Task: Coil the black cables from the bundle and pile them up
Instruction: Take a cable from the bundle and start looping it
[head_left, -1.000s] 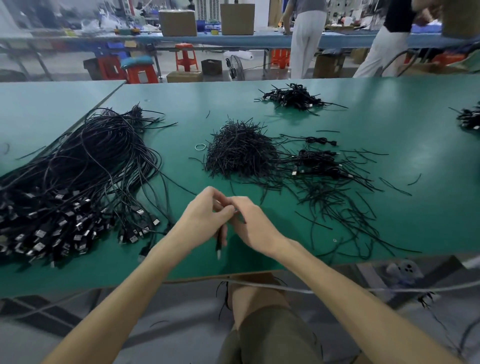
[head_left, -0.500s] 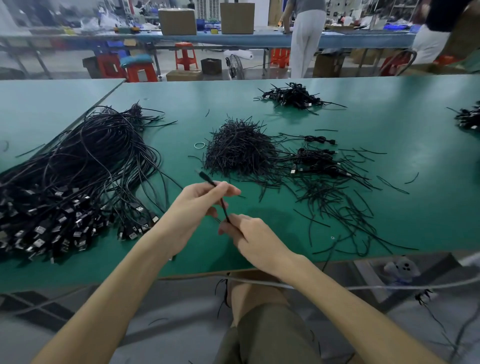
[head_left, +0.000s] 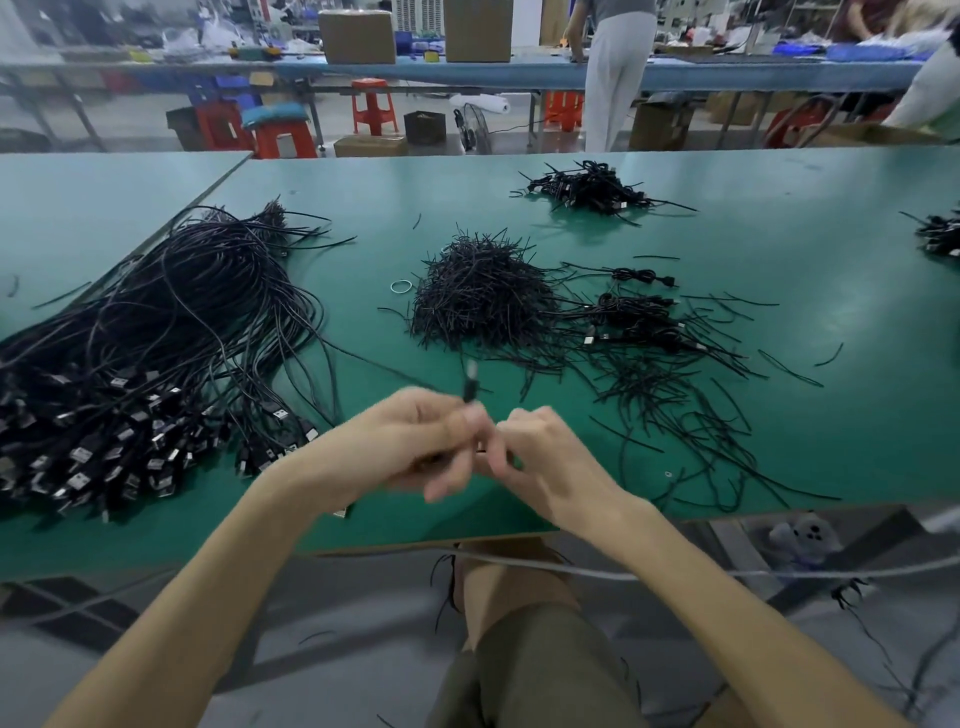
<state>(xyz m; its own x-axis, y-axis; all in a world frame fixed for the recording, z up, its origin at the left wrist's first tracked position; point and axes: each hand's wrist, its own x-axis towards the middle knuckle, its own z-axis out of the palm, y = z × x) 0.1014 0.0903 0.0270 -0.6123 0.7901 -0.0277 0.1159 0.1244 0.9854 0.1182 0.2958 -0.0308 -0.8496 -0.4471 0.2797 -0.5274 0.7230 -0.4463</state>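
Evidently the coiling of one cable (head_left: 469, 391) is only being started: no loops can be seen in the hands yet. The cable is pinched near its plug (head_left: 471, 370) by the curled fingers of the left hand (head_left: 405, 441), so that the plug end is held upright above the knuckles. The right hand (head_left: 545, 467) is set just beside it, fingers curled in on the same cable lower down. That grip is blurred, but the cable appears to be held there too. Both hands are poised over the near edge of the worktop (head_left: 805, 431), about midway along it.

The rest of the cable is hidden behind the hands. A thin line running toward the bundle (head_left: 156, 353), which is spread along the left edge, is judged to be its tail. Next, the free length would need to be drawn clear of the bundle and wound into even loops. Finished coiled cables (head_left: 639, 317) are laid right of centre, beside a heap of ties (head_left: 483, 296), where this coil is presumably to be added.
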